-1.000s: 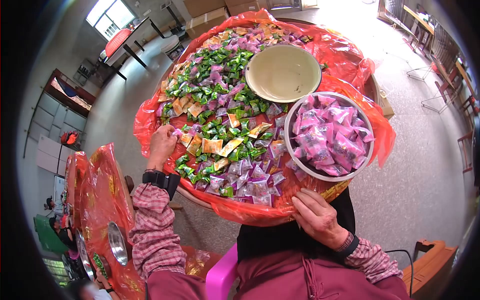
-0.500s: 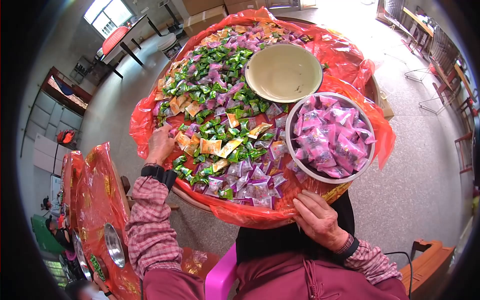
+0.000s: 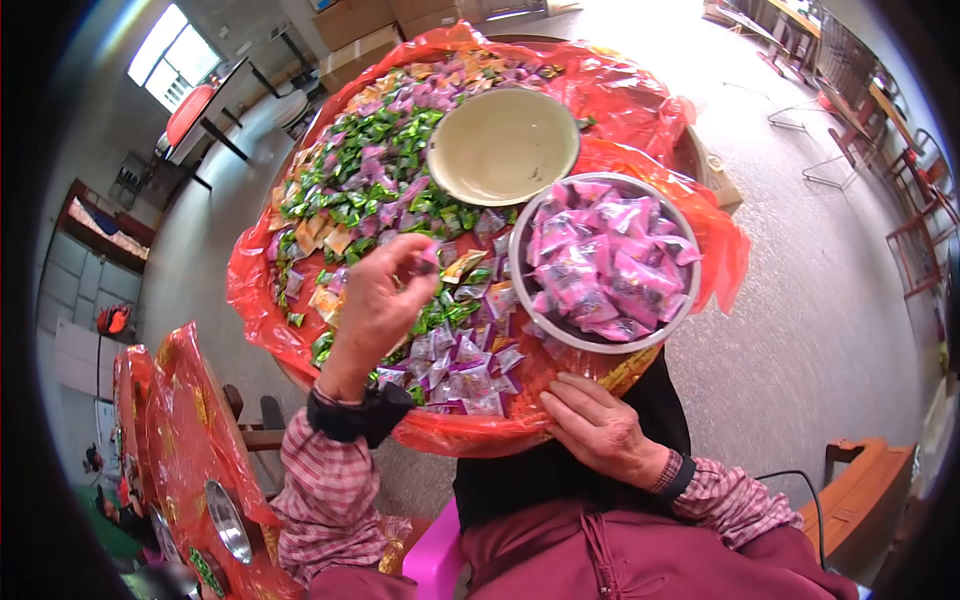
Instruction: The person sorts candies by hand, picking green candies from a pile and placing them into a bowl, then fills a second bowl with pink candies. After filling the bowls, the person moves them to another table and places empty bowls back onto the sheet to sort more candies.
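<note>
My left hand (image 3: 378,305) is raised over the spread of candies, pinching a pink-wrapped candy (image 3: 430,257) between thumb and fingers. My right hand (image 3: 603,428) lies on the near edge of the red plastic sheet (image 3: 450,432), fingers stretched out and holding nothing. Just above it stands a white-rimmed bowl (image 3: 602,347) full of pink-wrapped candies (image 3: 610,265). A cream enamel basin (image 3: 503,145) sits behind that bowl. Green-wrapped candies (image 3: 360,150), orange packets (image 3: 318,232) and clear-and-purple packets (image 3: 470,380) cover much of the round table.
At lower left is another table under red plastic (image 3: 195,440), with a metal bowl (image 3: 228,520) on it. A pink plastic chair (image 3: 435,560) is below me. Cardboard boxes (image 3: 355,30) stand at the back; chairs (image 3: 910,210) line the right side.
My left hand has moved right and up from the left edge of the pile, now with a pink-wrapped candy in its fingers. My right hand stays at the table edge. The view has shifted slightly.
</note>
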The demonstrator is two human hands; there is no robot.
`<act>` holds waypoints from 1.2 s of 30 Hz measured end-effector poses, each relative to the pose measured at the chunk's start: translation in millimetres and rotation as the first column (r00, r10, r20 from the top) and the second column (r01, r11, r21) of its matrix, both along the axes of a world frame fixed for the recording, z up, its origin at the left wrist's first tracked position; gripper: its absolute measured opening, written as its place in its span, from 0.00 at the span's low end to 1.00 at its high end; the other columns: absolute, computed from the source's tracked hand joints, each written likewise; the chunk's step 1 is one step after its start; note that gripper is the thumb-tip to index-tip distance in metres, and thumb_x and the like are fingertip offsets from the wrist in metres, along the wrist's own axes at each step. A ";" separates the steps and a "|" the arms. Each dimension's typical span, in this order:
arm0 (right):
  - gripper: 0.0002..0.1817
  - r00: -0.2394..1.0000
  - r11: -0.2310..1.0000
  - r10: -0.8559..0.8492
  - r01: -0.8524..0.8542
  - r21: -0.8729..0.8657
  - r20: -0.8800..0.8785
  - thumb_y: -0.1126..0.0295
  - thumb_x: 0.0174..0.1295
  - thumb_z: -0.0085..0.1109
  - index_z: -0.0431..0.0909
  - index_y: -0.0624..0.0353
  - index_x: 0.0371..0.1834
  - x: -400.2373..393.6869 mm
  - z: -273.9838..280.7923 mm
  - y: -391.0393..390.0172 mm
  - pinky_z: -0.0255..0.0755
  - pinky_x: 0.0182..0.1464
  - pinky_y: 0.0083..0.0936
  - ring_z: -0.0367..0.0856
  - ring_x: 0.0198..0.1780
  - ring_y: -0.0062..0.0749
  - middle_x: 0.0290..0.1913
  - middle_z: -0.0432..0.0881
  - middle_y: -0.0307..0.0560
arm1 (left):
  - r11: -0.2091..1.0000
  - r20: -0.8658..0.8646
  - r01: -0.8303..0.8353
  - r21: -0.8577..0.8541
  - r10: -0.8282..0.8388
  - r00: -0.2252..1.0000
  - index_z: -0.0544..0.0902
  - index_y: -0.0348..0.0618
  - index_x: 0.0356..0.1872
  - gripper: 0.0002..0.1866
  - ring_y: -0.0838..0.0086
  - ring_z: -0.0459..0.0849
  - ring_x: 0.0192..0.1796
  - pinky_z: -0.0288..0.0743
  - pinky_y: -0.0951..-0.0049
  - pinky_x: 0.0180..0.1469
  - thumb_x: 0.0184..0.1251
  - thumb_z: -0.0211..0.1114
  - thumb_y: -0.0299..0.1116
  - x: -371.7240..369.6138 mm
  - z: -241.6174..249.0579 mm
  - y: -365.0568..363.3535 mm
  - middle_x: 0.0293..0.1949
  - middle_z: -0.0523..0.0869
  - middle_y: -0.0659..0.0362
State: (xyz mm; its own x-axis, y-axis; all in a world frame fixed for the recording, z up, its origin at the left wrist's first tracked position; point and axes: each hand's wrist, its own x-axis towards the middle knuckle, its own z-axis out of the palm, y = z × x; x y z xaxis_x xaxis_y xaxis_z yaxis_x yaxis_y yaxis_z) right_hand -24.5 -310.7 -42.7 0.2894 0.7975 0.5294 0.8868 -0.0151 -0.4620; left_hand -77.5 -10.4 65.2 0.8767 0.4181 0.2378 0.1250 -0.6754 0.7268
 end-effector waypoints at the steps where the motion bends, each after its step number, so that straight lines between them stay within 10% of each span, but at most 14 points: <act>1: 0.25 1.000 1.000 -0.013 0.013 -0.001 0.001 0.72 0.59 0.70 0.80 0.65 0.61 1.1 0.8 -0.4 0.80 0.62 0.36 0.81 0.64 0.48 0.60 0.81 0.55 | 0.998 0.021 0.054 0.016 -0.054 0.998 0.85 0.37 0.51 0.14 0.81 0.84 0.36 0.78 0.76 0.38 0.65 0.69 0.26 8.3 -0.3 -14.1 0.36 0.88 0.60; 14: 0.28 1.000 0.997 0.013 -0.013 0.071 0.003 0.72 0.56 0.65 0.78 0.67 0.62 2.0 -8.4 -1.1 0.81 0.62 0.35 0.80 0.66 0.49 0.61 0.80 0.57 | 0.874 0.026 0.224 0.431 -0.260 0.965 0.81 0.36 0.53 0.16 0.50 0.83 0.49 0.77 0.57 0.53 0.63 0.66 0.24 80.7 -1.4 -94.2 0.44 0.84 0.46; 25: 0.25 0.999 0.996 0.041 -0.042 0.073 0.018 0.74 0.59 0.69 0.80 0.67 0.60 4.7 -9.2 -1.8 0.82 0.61 0.36 0.83 0.63 0.52 0.60 0.82 0.59 | 0.781 -0.091 0.224 0.583 -0.212 0.973 0.83 0.38 0.53 0.16 0.50 0.83 0.54 0.77 0.53 0.56 0.65 0.67 0.29 100.2 -3.6 -113.6 0.50 0.84 0.47; 27: 0.25 0.999 0.997 0.051 -0.052 0.061 0.015 0.74 0.58 0.69 0.80 0.67 0.60 5.9 -5.9 -3.1 0.82 0.62 0.37 0.83 0.63 0.52 0.60 0.82 0.59 | 0.846 0.093 0.151 0.511 -0.229 0.969 0.83 0.37 0.57 0.20 0.51 0.83 0.57 0.76 0.55 0.60 0.65 0.70 0.29 79.9 6.9 -99.1 0.52 0.84 0.47; 36: 0.24 0.999 0.998 0.036 -0.035 0.044 -0.033 0.76 0.58 0.69 0.80 0.67 0.60 3.1 -0.9 -0.4 0.80 0.63 0.36 0.82 0.63 0.51 0.58 0.82 0.56 | 0.906 0.027 -0.358 0.225 0.361 0.932 0.84 0.37 0.50 0.12 0.70 0.86 0.41 0.79 0.69 0.44 0.66 0.69 0.26 -73.8 -10.9 78.3 0.41 0.87 0.55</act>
State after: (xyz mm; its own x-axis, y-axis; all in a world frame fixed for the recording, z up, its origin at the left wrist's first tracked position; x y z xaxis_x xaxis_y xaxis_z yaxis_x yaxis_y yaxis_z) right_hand -21.4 -311.1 -43.6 0.2792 0.7842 0.5542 0.8705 0.0369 -0.4909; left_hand -151.3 67.9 54.2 0.6808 0.6437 0.3496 0.3993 -0.7262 0.5596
